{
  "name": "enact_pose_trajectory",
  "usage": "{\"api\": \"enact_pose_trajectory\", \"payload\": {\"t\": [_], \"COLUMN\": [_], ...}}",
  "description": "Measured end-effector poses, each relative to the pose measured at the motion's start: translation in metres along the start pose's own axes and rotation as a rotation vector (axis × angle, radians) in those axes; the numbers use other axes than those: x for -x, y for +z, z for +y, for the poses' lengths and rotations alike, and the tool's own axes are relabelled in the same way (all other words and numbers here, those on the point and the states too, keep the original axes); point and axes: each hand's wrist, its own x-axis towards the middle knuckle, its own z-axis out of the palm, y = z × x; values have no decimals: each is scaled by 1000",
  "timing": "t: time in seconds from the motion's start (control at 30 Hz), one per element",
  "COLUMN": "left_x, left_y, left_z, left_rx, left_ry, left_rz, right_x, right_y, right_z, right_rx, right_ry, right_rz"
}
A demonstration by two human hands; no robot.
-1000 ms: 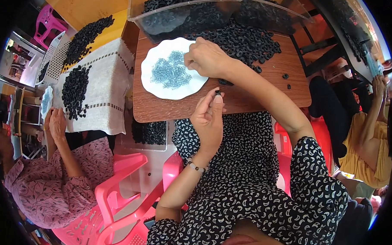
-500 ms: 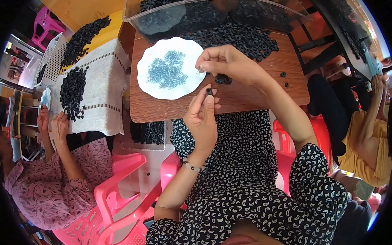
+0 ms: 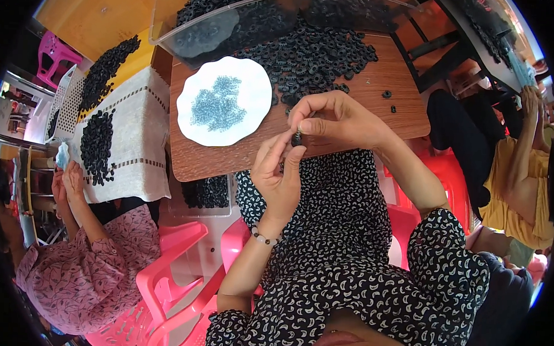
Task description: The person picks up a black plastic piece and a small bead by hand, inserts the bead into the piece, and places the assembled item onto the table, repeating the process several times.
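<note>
My left hand [image 3: 275, 179] pinches a small black plastic part [image 3: 297, 139] upright between thumb and fingertips, over the table's near edge. From above, my right hand [image 3: 346, 122] meets it, thumb and forefinger closed on a tiny silvery spring [image 3: 299, 130] at the black part's top. How far the spring sits inside cannot be made out. Left of my hands, a white scalloped plate [image 3: 190, 128] carries a heap of tiny silvery pieces [image 3: 218, 104]. Behind my right hand, a pile of black ring-shaped parts [image 3: 318, 55] spreads over the brown table [image 3: 228, 162].
A clear plastic bin [image 3: 217, 40] of black parts stands at the table's back. Two loose black parts [image 3: 387, 94] lie at the right. At left, another person's hands [image 3: 72, 181] work beside a cloth-covered table [image 3: 135, 131] with black pieces. Pink chairs [image 3: 157, 272] stand below.
My right hand has come down from beside the plate to the black part in my left hand, bringing the spring to its top. The view has shifted slightly.
</note>
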Motion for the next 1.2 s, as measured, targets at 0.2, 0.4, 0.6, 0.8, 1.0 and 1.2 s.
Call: {"api": "enact_pose_trajectory", "payload": {"t": [0.2, 0.4, 0.6, 0.8, 1.0, 1.2], "left_x": [0, 0, 4, 6, 9, 6], "left_y": [2, 6, 9, 12, 14, 15], "left_z": [2, 8, 4, 1, -2, 5], "left_rx": [-87, -196, -296, -395, -370, -371], "left_ry": [82, 130, 235, 452, 411, 331], "left_rz": [8, -24, -79, -165, -136, -101], "right_x": [8, 21, 41, 59, 61, 61], "right_y": [3, 5, 0, 4, 6, 8], "right_z": [-2, 2, 12, 13, 25, 21], "right_rx": [57, -83, -63, -309, -415, -476], "right_ry": [-5, 75, 225, 270, 249, 242], "right_rz": [28, 89, 123, 85, 81, 108]}}
